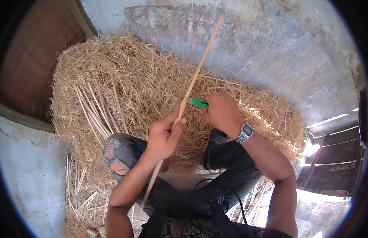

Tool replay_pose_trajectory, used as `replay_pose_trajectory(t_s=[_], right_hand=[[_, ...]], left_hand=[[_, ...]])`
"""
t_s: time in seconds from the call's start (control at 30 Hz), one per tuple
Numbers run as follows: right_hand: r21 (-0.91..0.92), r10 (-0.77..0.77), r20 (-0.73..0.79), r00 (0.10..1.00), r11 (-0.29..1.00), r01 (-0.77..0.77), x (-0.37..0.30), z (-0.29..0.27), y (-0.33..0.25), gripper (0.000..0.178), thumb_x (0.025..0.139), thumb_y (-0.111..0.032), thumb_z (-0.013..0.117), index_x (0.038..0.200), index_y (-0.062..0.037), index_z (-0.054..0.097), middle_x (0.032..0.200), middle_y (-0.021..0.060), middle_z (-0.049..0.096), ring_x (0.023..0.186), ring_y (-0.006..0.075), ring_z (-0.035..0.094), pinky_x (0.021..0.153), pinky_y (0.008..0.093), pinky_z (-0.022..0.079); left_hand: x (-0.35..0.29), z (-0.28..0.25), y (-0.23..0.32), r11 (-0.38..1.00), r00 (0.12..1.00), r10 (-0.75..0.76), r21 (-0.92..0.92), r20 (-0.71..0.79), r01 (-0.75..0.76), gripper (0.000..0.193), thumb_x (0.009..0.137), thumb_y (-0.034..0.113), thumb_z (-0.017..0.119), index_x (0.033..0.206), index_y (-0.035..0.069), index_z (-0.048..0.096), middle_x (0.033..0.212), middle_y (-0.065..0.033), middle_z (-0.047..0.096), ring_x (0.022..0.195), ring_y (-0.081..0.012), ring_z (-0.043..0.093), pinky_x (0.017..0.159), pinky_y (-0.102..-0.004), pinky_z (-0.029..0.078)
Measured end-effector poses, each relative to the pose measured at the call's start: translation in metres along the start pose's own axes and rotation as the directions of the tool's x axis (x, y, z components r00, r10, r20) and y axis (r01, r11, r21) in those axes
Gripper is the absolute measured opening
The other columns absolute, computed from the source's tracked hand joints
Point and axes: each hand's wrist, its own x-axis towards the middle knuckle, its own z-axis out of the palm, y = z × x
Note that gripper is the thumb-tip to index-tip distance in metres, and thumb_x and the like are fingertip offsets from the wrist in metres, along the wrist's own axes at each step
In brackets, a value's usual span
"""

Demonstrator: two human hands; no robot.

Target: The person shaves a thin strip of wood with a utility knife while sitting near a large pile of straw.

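A long, thin bamboo strip (199, 65) slants from my lap up toward the wall. My left hand (165, 135) is closed around it near its middle, thumb lying along the strip. In my right hand (222, 112) is a green utility knife (198, 102), gripped by its handle. Its blade meets the strip at a joint-like bulge just above my left fingers. A metal-banded digital watch sits on my right wrist.
Dry straw (124, 67) is heaped in front of me against a weathered plaster wall (271, 43). Several cut strips (97, 113) lie on it to the left. Wooden slats (330, 162) stand at the right, a brown panel (37, 59) at the far left. Thin cords hang across my lap.
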Motion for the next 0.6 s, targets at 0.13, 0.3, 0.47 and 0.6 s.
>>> replay_pose_trajectory(t_s=[0.13, 0.3, 0.47, 0.6], right_hand=[[-0.039, 0.038, 0.046, 0.998, 0.999, -0.036, 0.001, -0.004, -0.005, 0.011, 0.081, -0.015, 0.069, 0.083, -0.0049, 0.072, 0.076, 0.0181, 0.069, 0.074, 0.0404, 0.069, 0.067, 0.0508, 0.055], [-0.135, 0.041, 0.013, 0.999, 0.990, -0.039, 0.015, 0.010, 0.002, 0.011, 0.084, -0.012, 0.066, 0.080, -0.0040, 0.073, 0.071, 0.0176, 0.069, 0.069, 0.0368, 0.071, 0.062, 0.0483, 0.054], [-0.249, -0.023, -0.199, 0.980, 0.968, -0.028, 0.031, 0.016, 0.021, 0.016, 0.090, -0.013, 0.061, 0.085, -0.0028, 0.073, 0.074, 0.0155, 0.071, 0.068, 0.0340, 0.072, 0.059, 0.0463, 0.055], [-0.098, 0.466, -0.179, 0.866, 0.868, -0.487, 0.072, -0.039, 0.090, 0.018, 0.091, -0.014, 0.061, 0.096, -0.0012, 0.073, 0.087, 0.0203, 0.074, 0.081, 0.0384, 0.073, 0.072, 0.0493, 0.058]], left_hand=[[0.000, 0.002, -0.007, 0.992, 0.998, 0.060, 0.109, -0.019, -0.058, 0.051, 0.104, 0.004, 0.057, 0.151, -0.009, 0.042, 0.116, -0.0050, 0.064, 0.100, -0.0040, 0.055, 0.089, -0.0199, 0.045], [0.000, -0.002, 0.001, 0.969, 0.999, -0.030, 0.244, -0.011, 0.032, 0.051, 0.103, 0.008, 0.059, 0.149, -0.010, 0.045, 0.112, -0.0061, 0.066, 0.101, -0.0057, 0.057, 0.090, -0.0210, 0.046], [-0.003, -0.005, 0.007, 0.952, 0.994, -0.108, 0.289, 0.008, 0.101, 0.049, 0.103, 0.009, 0.060, 0.147, -0.010, 0.048, 0.099, -0.0019, 0.065, 0.083, -0.0036, 0.054, 0.073, -0.0201, 0.045], [-0.020, 0.007, -0.003, 0.982, 0.998, -0.014, 0.190, 0.055, 0.004, 0.048, 0.098, 0.013, 0.064, 0.142, -0.004, 0.056, 0.061, -0.0040, 0.048, 0.056, -0.0051, 0.043, 0.051, -0.0254, 0.039]])
